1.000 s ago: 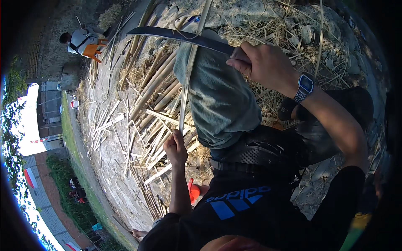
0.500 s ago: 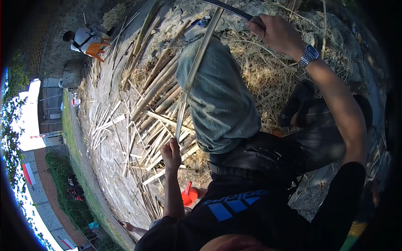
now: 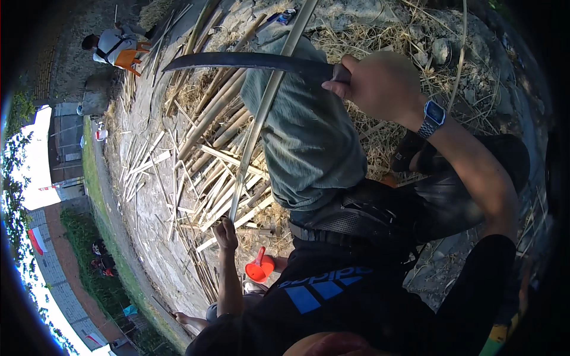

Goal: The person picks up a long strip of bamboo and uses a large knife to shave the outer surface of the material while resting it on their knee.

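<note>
My right hand [image 3: 380,86] grips the handle of a long, dark, curved machete [image 3: 237,60]. Its blade points left and crosses the upper part of a bamboo strip [image 3: 261,115]; I cannot tell whether they touch. Closed round the near end of that strip is my left hand [image 3: 225,234]. The strip slants up and right over my left leg in grey-green trousers [image 3: 303,130], and its far end runs out of the top of the picture.
Split bamboo pieces [image 3: 222,193] lie heaped left of my leg, with dry straw [image 3: 356,53] beyond it. A red plastic dipper [image 3: 259,268] is near my left side. Another person [image 3: 113,44] sits on an orange chair [image 3: 127,61] at the far left.
My right hand has come down toward me, and the machete has swung from the top edge to across the strip above my knee. My left hand has shifted slightly left and nearer with the strip.
</note>
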Tool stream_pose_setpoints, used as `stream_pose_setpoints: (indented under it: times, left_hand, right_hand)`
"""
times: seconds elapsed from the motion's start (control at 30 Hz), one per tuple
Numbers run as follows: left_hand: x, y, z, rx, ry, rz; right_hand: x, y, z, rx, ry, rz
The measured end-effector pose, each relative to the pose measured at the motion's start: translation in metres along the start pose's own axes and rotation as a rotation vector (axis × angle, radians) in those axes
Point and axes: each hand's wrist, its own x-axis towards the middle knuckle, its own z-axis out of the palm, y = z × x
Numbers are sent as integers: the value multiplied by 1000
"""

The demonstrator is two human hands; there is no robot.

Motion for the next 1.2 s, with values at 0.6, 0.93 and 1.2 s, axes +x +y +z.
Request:
stream_pose_setpoints:
  times: [0.6, 0.93, 1.2]
  left_hand:
    - [131, 215, 5, -660, -397, -286]
    - [132, 219, 29, -895, -248, -352]
    - [154, 213, 34, -951, -238, -282]
  right_hand:
    - [6, -36, -2, -16, -9, 100]
    - [-19, -92, 15, -23, -221, -49]
    - [28, -43, 7, -11, -54, 1]
